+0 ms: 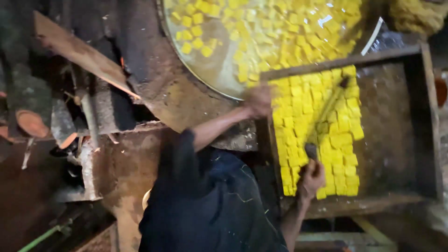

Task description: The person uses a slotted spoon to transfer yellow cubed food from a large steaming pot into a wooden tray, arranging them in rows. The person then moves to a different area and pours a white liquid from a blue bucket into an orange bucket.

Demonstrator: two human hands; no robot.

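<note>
1. The wooden tray (422, 116) is the landmark. It lies in front of the person, and its near half is packed with yellow cubes (322, 130) set in close rows. Its far half is bare and dark.
2. The right hand (311, 176) sits at the tray's near edge. Its fingers are wrapped tight around the handle of a long tool (326, 112), which slants across the cubes toward the tray's upper rail.
3. The left hand (258, 100) is at the tray's upper near corner, by the rail. It is blurred, so I cannot tell whether its fingers are curled or spread, or whether they grip anything.
4. The work in hand looks like passing the tool through the block of cubes. It likely goes best with the blade low and flat to the tray floor, following the lines between rows so the cubes do not get crushed.
5. Pressure should probably be light and even. The cubes look soft, and the outer ones on the tray's bare side already sit loose and out of line.
6. A steadying hand on the rail would stop the tray sliding on the surface.
7. Just above the tray's upper rail, a round metal pan (205, 70) holds more yellow cubes in pale liquid. The tool tip needs room there so it does not knock the rim.
8. A wooden plank (79, 51) lies well apart from the tray, beyond the pan.
</note>
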